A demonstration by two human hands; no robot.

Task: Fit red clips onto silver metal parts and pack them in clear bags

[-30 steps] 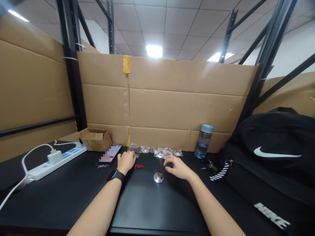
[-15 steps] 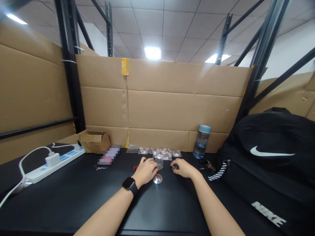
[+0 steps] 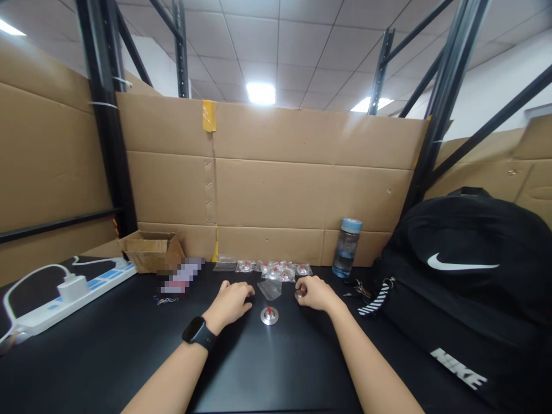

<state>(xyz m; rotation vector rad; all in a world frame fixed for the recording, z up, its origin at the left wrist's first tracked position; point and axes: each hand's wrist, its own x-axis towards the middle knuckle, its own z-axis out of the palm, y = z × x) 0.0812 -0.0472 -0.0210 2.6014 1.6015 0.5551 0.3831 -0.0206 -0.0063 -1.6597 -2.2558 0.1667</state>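
Note:
My left hand, a black watch on its wrist, hovers low over the black tabletop, left of a silver metal disc with a red centre piece. Its thumb and fingers are apart, and I see nothing held between them. Over to the right, my right hand has its fingers curled round a small round metallic piece, mostly hidden by them. An open clear plastic bag lies between the hands, behind the disc. Farther back are several bagged discs with red centres.
A blue-lidded water bottle and keys stand or lie beside a black backpack at right. On the left are a small cardboard box and a white power strip. Cardboard panels wall the back.
My left hand has moved left, away from the disc and plastic bag, to where small red pieces lay; these are now out of sight. My right hand keeps its small piece.

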